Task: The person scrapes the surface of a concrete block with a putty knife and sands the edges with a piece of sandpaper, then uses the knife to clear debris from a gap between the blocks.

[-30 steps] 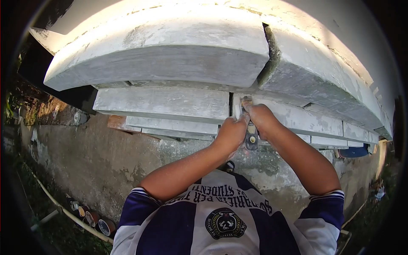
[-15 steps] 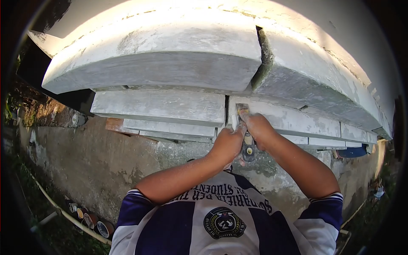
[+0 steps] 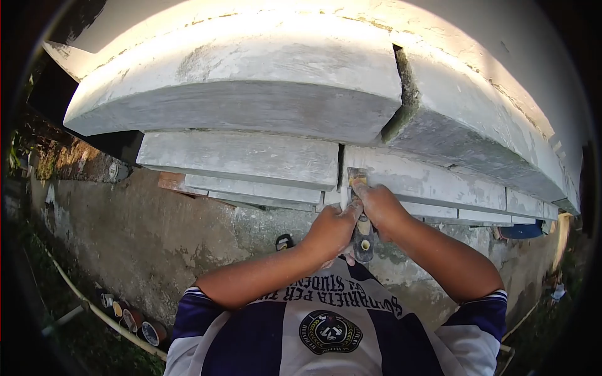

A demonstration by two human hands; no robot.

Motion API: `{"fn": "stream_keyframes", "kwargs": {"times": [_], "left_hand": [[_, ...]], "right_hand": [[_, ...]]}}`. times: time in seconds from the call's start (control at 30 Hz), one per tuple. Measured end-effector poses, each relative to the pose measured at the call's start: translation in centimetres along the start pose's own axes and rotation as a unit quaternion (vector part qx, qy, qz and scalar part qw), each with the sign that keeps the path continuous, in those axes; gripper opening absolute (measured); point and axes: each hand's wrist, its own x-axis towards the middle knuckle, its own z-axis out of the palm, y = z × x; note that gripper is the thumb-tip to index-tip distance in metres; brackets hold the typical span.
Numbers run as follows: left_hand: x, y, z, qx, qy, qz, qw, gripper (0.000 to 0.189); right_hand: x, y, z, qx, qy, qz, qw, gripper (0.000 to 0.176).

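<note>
A scraper (image 3: pixel 364 243) with a dark handle, a round hole near its end and a short flat blade points away from me. My right hand (image 3: pixel 381 208) is closed round it, with a finger stretched along the blade. Beside it my left hand (image 3: pixel 332 230) is closed, a small white piece (image 3: pixel 344 197) sticking up from its fingers. The two hands touch or nearly touch. The blade lies at the left end of a white-coated block (image 3: pixel 426 182), just right of a dark narrow gap.
Above is a large pale ledge (image 3: pixel 238 103) with a wide crack (image 3: pixel 407 88). Another block (image 3: pixel 238 156) sits left of the gap. Several pots (image 3: pixel 152 333) stand at the lower left beside a long pole (image 3: pixel 81 293). A sandal (image 3: pixel 284 242) shows below my left hand.
Both hands and the scraper have shifted slightly towards my body, and the blade sits lower on the block. The view has moved a little, and the sandal now shows more fully.
</note>
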Motion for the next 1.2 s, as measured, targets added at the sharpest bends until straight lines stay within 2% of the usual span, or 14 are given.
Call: {"fn": "stream_keyframes", "kwargs": {"times": [0.07,0.2,0.23,0.33,0.43,0.53,0.7,0.77,0.8,0.83,0.9,0.97,1.03,1.2], "left_hand": [[-1.2,-0.9,-0.1,0.014,-0.024,-0.022,0.999,0.046],[0.6,0.3,0.3,-0.012,0.009,0.013,1.0,0.046],[1.6,0.2,0.7,-0.03,0.056,0.029,0.998,0.045],[0.7,1.1,0.5,-0.037,0.043,-0.008,0.998,0.045],[-1.6,0.3,0.3,0.024,0.021,-0.028,0.999,0.046],[-0.8,-0.5,-0.3,0.046,-0.041,-0.012,0.998,0.049],[3.2,0.2,0.1,-0.064,0.043,0.024,0.997,0.047],[1.7,-0.1,0.0,-0.052,0.007,0.022,0.998,0.047],[0.8,0.1,-0.2,-0.045,-0.01,0.024,0.999,0.047],[-1.3,1.3,-0.3,0.045,0.001,-0.013,0.999,0.046],[-1.4,-0.2,-0.1,0.049,0.028,0.017,0.998,0.047],[-0.9,-0.7,0.0,0.066,0.057,0.029,0.996,0.049],[1.2,1.4,-0.4,0.041,0.037,0.023,0.998,0.048],[2.0,1.1,-0.7,-0.025,0.014,0.014,1.0,0.044]], "right_hand": [[-2.0,0.7,0.0,-0.029,0.008,-0.037,0.999,0.052],[1.2,-0.4,-0.3,0.039,0.001,-0.004,0.999,0.046],[1.7,-0.7,-0.4,0.05,-0.006,-0.017,0.999,0.046],[-0.1,-1.7,-0.1,0.089,-0.007,-0.011,0.996,0.048],[-1.1,0.6,-0.2,0.022,-0.019,-0.019,0.999,0.05],[-0.8,0.6,-0.2,0.022,0.0,-0.01,1.0,0.052],[2.1,-1.2,-0.3,0.111,-0.013,-0.002,0.994,0.046],[1.7,-0.5,-0.2,0.125,-0.029,-0.002,0.992,0.047],[1.2,-0.1,-0.1,0.089,-0.016,-0.011,0.996,0.047],[0.4,0.7,0.3,0.054,-0.003,-0.019,0.998,0.047],[-0.4,1.5,0.5,-0.019,0.003,-0.035,0.999,0.048],[-0.1,0.3,0.3,0.047,-0.017,-0.007,0.999,0.046],[0.7,-1.6,0.1,0.113,-0.027,0.007,0.993,0.044],[1.4,-1.4,0.4,0.121,-0.023,0.003,0.992,0.042]]}}
